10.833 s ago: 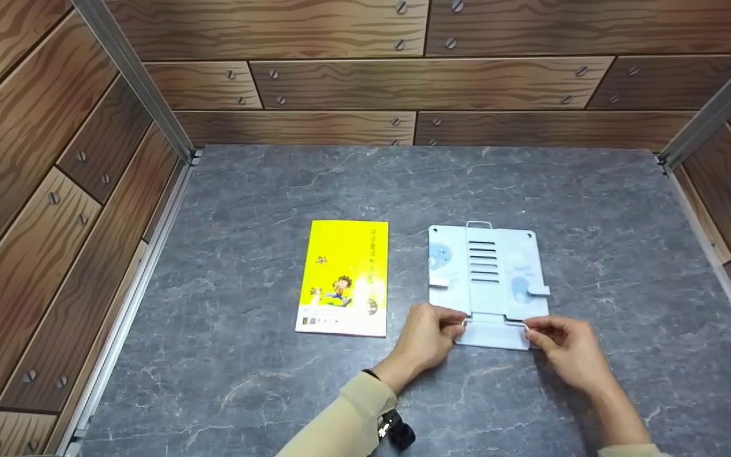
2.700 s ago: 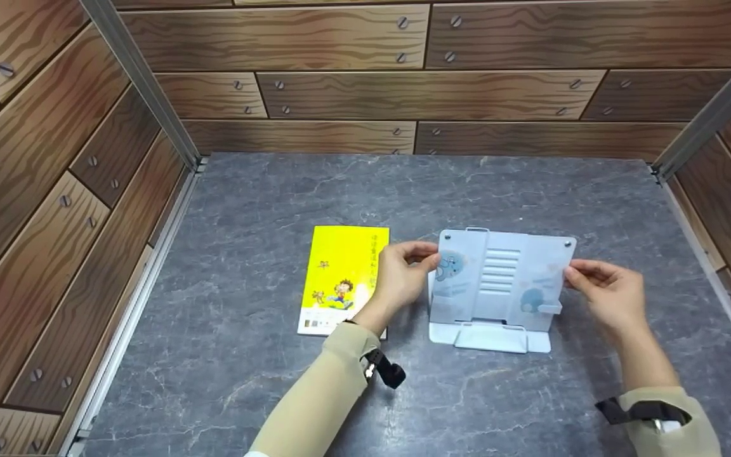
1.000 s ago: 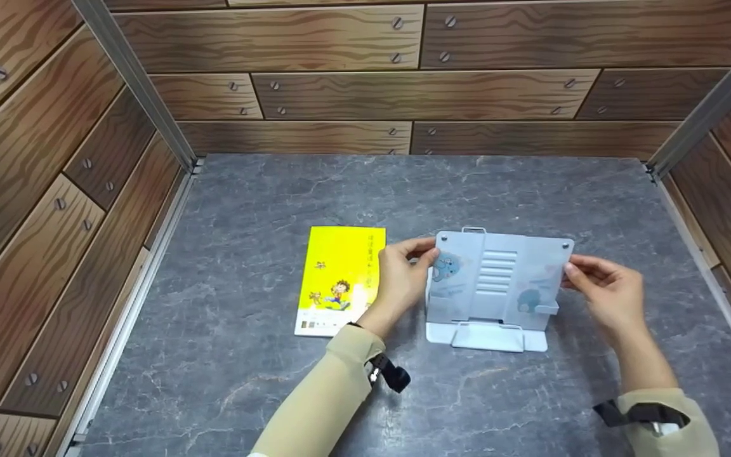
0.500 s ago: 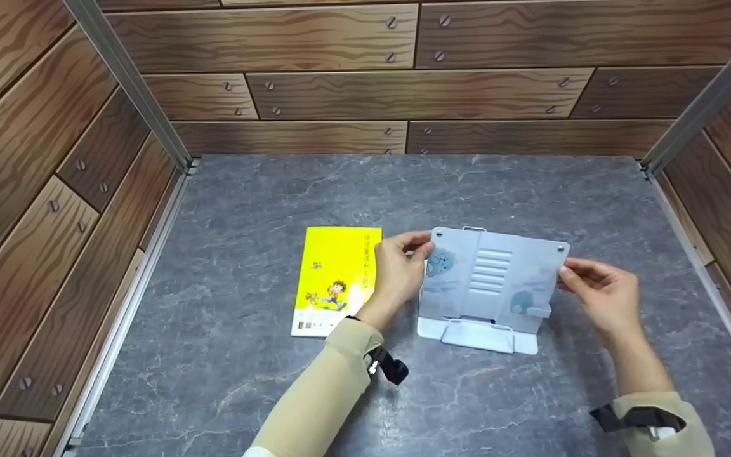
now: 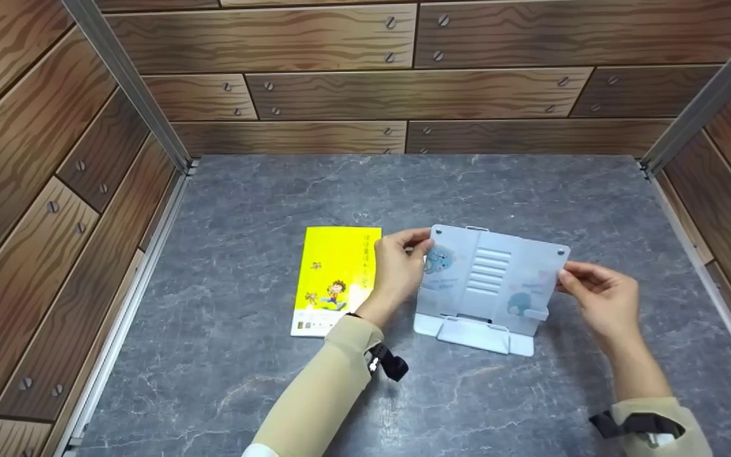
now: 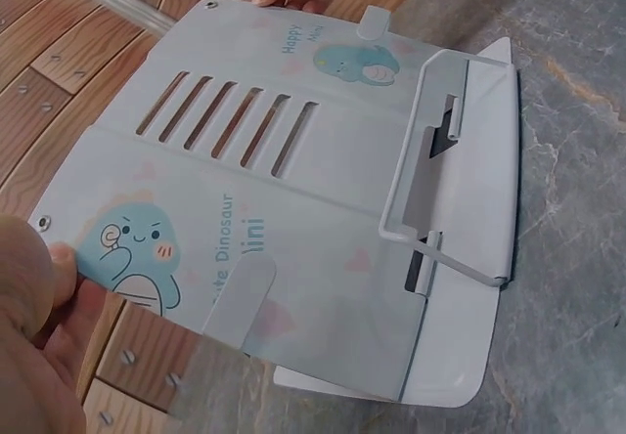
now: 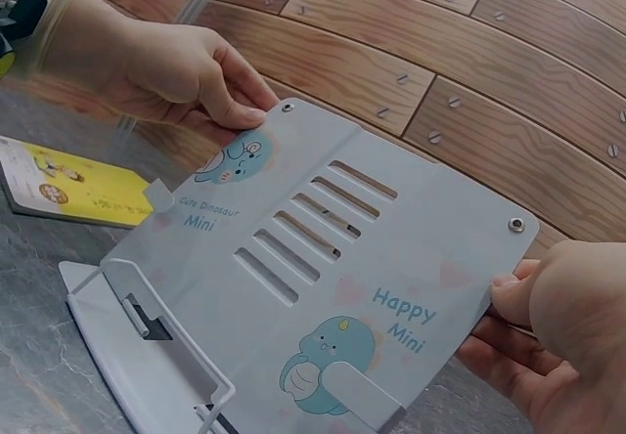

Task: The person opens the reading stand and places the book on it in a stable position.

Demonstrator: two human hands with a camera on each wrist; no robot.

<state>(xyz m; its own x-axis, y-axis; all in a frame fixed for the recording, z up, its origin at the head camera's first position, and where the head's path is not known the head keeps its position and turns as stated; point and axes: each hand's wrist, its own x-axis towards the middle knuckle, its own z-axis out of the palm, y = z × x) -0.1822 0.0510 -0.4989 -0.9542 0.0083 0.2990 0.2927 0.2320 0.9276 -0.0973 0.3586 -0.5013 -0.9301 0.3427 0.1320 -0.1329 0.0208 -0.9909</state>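
Observation:
A pale blue-white book stand (image 5: 492, 279) with dinosaur pictures stands propped up on its base, its slotted back plate leaning backward. My left hand (image 5: 400, 266) pinches the plate's left edge near the top corner, thumb in front. On the opposite edge, my right hand (image 5: 603, 298) pinches the plate between thumb and fingers. A wire page holder (image 6: 421, 160) spans the front of the base in the left wrist view, and small clips stick out at the plate's sides. To the left lies a yellow book (image 5: 334, 273), partly covered by my left hand and forearm.
The grey marbled tabletop (image 5: 245, 254) carries the stand and the book. Wood-patterned walls (image 5: 315, 95) enclose the back and both sides, with metal posts (image 5: 131, 89) at the rear corners.
The stand lay flat about eleven seconds ago and is now raised. Over the last second both hands have turned it slightly, its right side coming nearer to me. The book has stayed put.

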